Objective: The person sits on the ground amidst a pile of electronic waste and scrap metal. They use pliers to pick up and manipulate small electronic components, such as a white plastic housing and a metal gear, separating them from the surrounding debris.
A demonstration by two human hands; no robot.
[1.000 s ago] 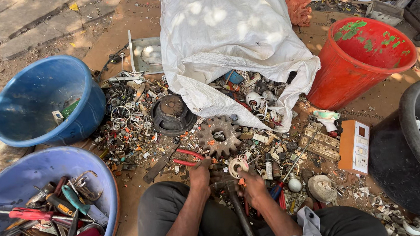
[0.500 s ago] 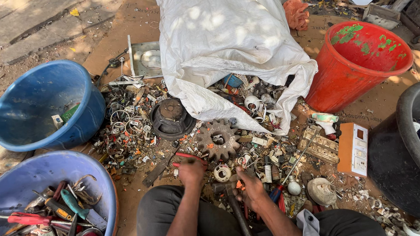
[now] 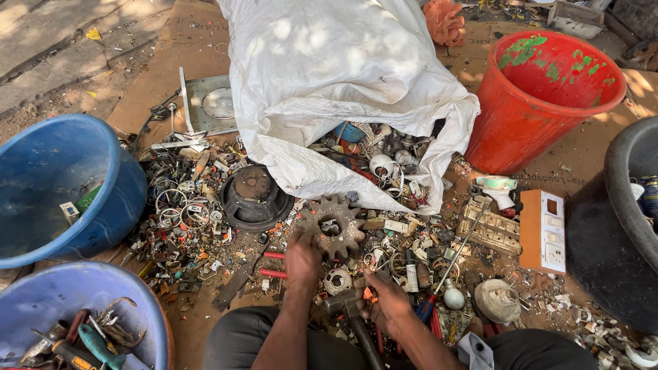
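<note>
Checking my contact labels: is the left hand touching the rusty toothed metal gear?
Touching: in the head view, the left hand lies on the near rim of the rusty gear, no gap.

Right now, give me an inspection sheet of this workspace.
Surface: bare dirt ground with flattened cardboard.
Job's things: rusty toothed metal gear; dark-handled hammer.
Clutter: scrap metal spilling from white woven sack; round black speaker cone; orange switch box.
Hands: left hand on the gear; right hand gripping the hammer, fingers curled.
Cables: thin black wire near grey plate.
Surroundings: two blue plastic basins, red bucket, black tub.
</note>
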